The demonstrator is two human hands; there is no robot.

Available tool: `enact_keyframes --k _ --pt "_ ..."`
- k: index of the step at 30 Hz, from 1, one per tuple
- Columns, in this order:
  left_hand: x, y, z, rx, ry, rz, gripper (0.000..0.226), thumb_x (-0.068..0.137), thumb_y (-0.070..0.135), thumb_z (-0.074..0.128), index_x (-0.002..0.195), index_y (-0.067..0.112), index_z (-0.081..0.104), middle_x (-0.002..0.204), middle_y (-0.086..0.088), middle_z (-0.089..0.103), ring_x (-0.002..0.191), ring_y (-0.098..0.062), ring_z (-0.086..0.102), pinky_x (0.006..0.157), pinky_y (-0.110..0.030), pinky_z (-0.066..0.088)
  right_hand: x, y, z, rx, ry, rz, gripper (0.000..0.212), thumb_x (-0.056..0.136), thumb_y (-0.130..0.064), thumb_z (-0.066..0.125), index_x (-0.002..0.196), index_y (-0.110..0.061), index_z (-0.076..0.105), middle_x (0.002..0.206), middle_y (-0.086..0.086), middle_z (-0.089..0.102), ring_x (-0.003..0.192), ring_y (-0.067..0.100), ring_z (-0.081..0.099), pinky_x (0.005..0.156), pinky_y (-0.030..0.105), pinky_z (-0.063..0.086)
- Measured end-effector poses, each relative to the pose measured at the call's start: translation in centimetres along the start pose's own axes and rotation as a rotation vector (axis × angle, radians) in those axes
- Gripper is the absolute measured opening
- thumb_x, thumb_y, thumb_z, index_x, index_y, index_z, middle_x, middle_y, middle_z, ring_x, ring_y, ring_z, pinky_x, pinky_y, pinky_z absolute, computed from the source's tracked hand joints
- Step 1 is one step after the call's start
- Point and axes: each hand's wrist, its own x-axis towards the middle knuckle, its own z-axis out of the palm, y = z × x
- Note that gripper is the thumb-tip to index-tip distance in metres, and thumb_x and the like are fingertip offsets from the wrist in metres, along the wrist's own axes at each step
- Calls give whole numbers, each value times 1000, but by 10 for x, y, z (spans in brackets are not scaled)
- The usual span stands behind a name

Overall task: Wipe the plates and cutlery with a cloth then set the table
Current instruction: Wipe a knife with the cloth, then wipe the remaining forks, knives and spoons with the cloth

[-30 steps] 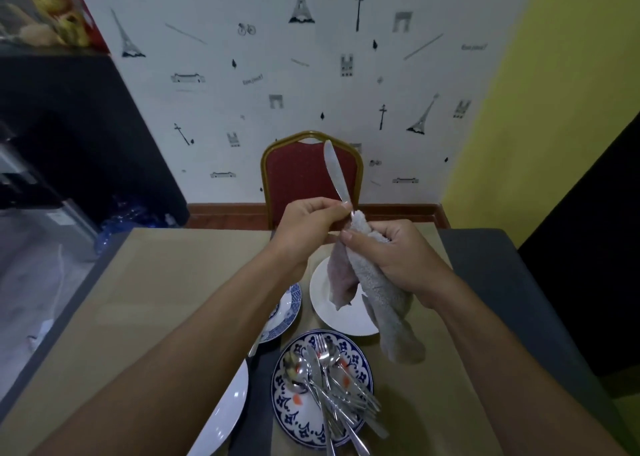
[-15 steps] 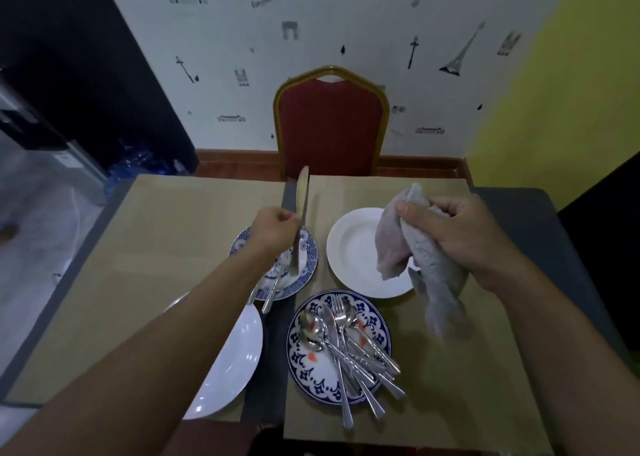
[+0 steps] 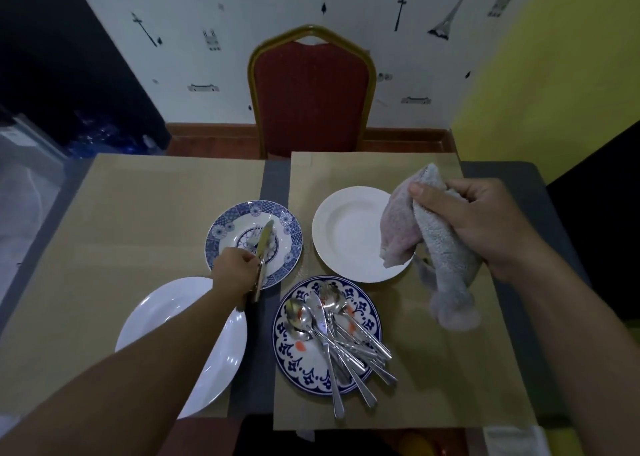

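Silver table knife point(image 3: 264, 244), gripped in my left hand point(image 3: 235, 275) over the blue-patterned china plate point(image 3: 221, 230) mid-desk; right hand point(image 3: 485, 227), well apart, clutches the grey-pink terry cloth point(image 3: 446, 247). Step, as I judge: setting it down; next, release and fetch from the heaped steel cutlery point(image 3: 332, 331).

Four plates were out: two white, the far white plate point(image 3: 346, 234) and near white plate point(image 3: 162, 317), and two blue-patterned, the far blue plate point(image 3: 221, 228) and near blue plate point(image 3: 299, 360). One cloth point(image 3: 440, 247), one knife point(image 3: 264, 244), one lone fork point(image 3: 252, 239), one cutlery pile point(image 3: 332, 338) too tangled to count. Two mats lay there, left mat point(image 3: 149, 213) and right mat point(image 3: 450, 369). One chair point(image 3: 311, 92)
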Motion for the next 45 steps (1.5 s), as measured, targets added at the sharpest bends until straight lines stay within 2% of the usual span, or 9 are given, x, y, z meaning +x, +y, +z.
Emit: enact_keyframes --k 4,8,10,16,24,27,34,40,45 --pt "1 0 3 49 31 26 23 91 10 61 76 5 77 72 -16 72 73 -33 70 71 -36 57 2 1 -2 0 4 6 27 91 -32 76 87 -6 80 82 20 76 65 31 70 55 35 59" --pt "0 1 6 62 81 66 17 92 15 64 104 7 73 99 -12 74 94 -33 68 84 -35 50 4 1 -1 16 3 -1 28 92 -31 76 87 -3 79 83 23 76 65 33 68 53 34 58" --pt "-4 4 8 53 70 97 15 91 19 65 101 11 73 95 -9 74 91 -29 69 82 -35 52 5 -1 0 23 2 -7 28 92 -30 76 86 -3 78 83 22 76 66 32 68 54 33 58" --pt "-30 19 21 64 -182 182 33 90 36 70 69 10 72 64 -7 69 62 -17 66 65 -28 53 5 -5 11 12 -37 -35 26 93 -34 75 88 -9 80 79 14 77 64 24 72 65 42 62" --pt "-79 13 60 163 -599 26 27 89 33 72 90 6 75 71 -6 76 60 -16 74 58 -28 61 -6 -5 27 42 -82 -43 21 93 -33 76 84 -15 81 78 9 78 67 27 73 64 43 64" --pt "-92 4 70 93 -561 -78 29 87 31 76 101 8 65 73 -7 75 55 -18 73 52 -28 58 -9 -5 30 53 -98 -44 21 92 -34 76 85 -14 80 76 7 77 65 25 72 64 42 63" --pt "-99 -7 74 -103 -508 -247 18 86 16 76 79 0 75 70 -12 76 61 -20 75 59 -30 61 -16 -6 32 58 -119 -32 30 82 -44 78 86 -14 81 76 4 77 66 23 71 73 54 62" --pt "-106 -13 61 -93 -430 -149 16 86 19 71 80 5 76 70 -8 76 64 -21 76 69 -37 64 -15 -7 34 55 -131 -43 26 88 -37 78 87 -11 80 73 6 76 61 22 70 67 43 60" --pt "-109 -8 48 -9 -324 44 22 82 19 70 61 13 69 60 -2 68 61 -18 71 66 -35 62 -14 -8 34 33 -141 -51 28 90 -36 78 90 -9 81 76 9 77 63 23 70 72 48 61"
